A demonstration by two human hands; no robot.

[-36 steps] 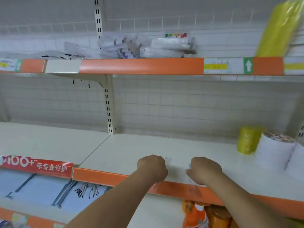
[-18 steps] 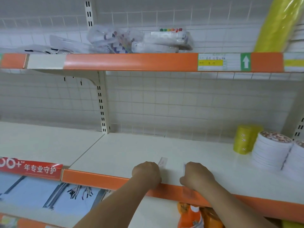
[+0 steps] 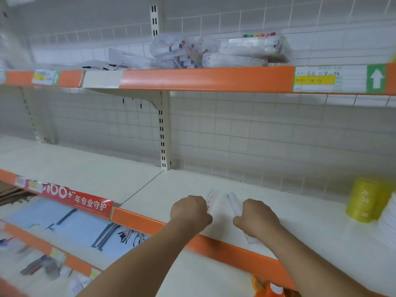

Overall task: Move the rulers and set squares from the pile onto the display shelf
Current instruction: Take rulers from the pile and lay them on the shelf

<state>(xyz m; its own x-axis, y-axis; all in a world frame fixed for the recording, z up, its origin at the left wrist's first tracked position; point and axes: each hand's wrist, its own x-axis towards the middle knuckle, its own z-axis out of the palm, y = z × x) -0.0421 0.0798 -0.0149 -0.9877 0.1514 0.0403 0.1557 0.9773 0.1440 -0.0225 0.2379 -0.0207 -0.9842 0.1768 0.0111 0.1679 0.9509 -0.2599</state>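
Observation:
Both my hands are at the front of the cream display shelf (image 3: 278, 202). My left hand (image 3: 189, 211) is curled round a clear ruler (image 3: 212, 200) whose far end pokes out beyond the knuckles. My right hand (image 3: 256, 217) grips a second clear ruler (image 3: 233, 202) lying on the shelf, with its near end showing under the wrist. A pile of clear packaged rulers and set squares (image 3: 214, 52) sits on the upper shelf, above and behind my hands.
Yellow tape rolls (image 3: 364, 200) and a stack of white rolls (image 3: 387, 228) stand at the shelf's right end. An orange price strip (image 3: 225, 245) edges the shelf front. The lower shelf at left holds pens on blue sheets (image 3: 85, 230). Orange bottles (image 3: 270, 288) stand below.
The view has swung right and down a little. Both hands stay at the shelf front holding the rulers, now slightly farther apart, with more of each ruler showing.

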